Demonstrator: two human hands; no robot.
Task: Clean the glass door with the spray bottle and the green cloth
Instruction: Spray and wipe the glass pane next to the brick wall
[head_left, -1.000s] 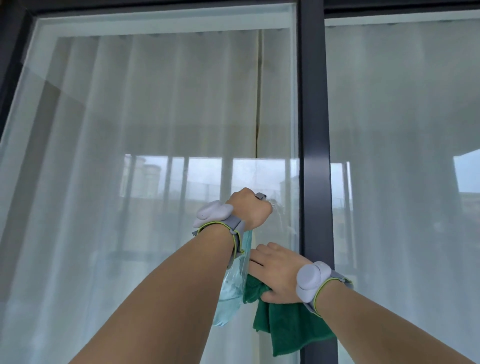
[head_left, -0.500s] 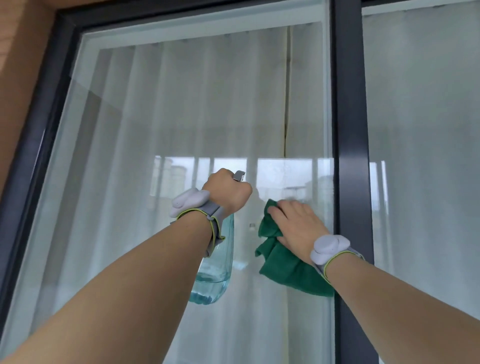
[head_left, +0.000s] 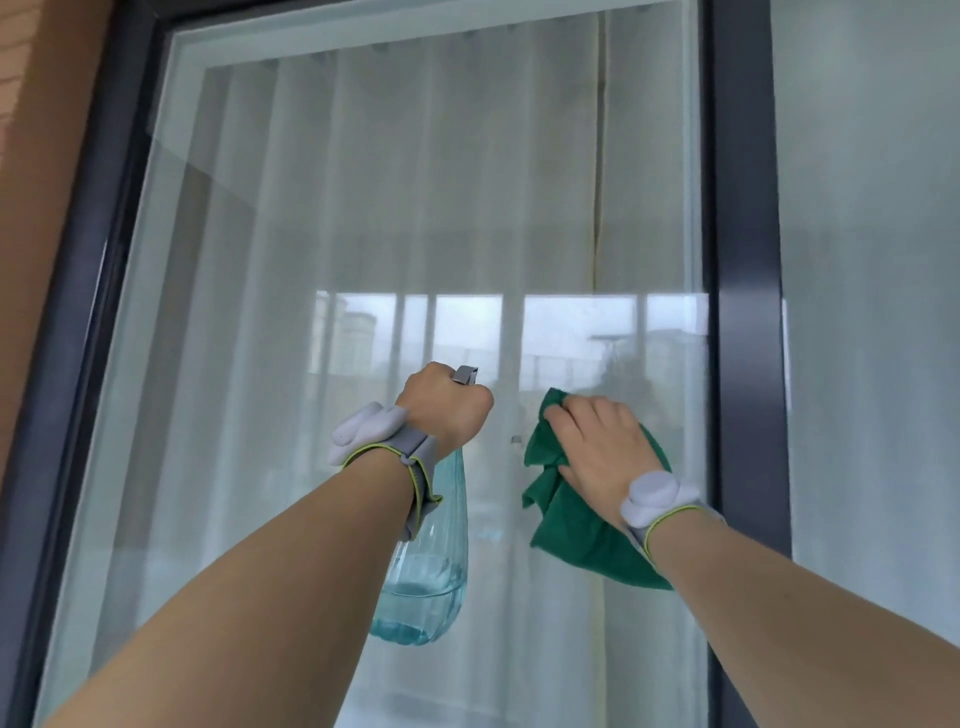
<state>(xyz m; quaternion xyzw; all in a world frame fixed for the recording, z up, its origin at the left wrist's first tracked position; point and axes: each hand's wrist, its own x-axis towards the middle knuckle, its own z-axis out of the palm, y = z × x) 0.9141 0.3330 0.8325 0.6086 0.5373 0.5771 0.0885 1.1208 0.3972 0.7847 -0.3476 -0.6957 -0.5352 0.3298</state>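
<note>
Head view, looking up at the door (head_left: 395, 218) from close in. Dark frame (head_left: 748, 260) runs vertically just right of the working pane; white curtains (head_left: 467, 182) hang behind the glass, with a reflection of buildings across the middle.

Left hand (head_left: 444, 410) is clenched round the neck of the bottle (head_left: 426, 577), its grey nozzle (head_left: 466, 374) poking out above the knuckles and aimed at the glass. The clear body hangs below the wrist, a little pale blue liquid pooled at the bottom. Held high and forward, probably so spray lands at wiping height. Whether a finger sits on the trigger cannot be told.

Right hand (head_left: 597, 447) lies flat, fingers extended, pressing the cloth (head_left: 582, 530) against the pane near its right edge, just beside the frame. Cloth is bunched, its lower part hanging free beneath the palm. A flat palm spreads pressure over more fabric, which suits wiping.

Both wrists carry grey bands (head_left: 652, 499) with a white pod.

Judgement: wiping in progress at mid-height; upper pane looks not yet reached.
</note>
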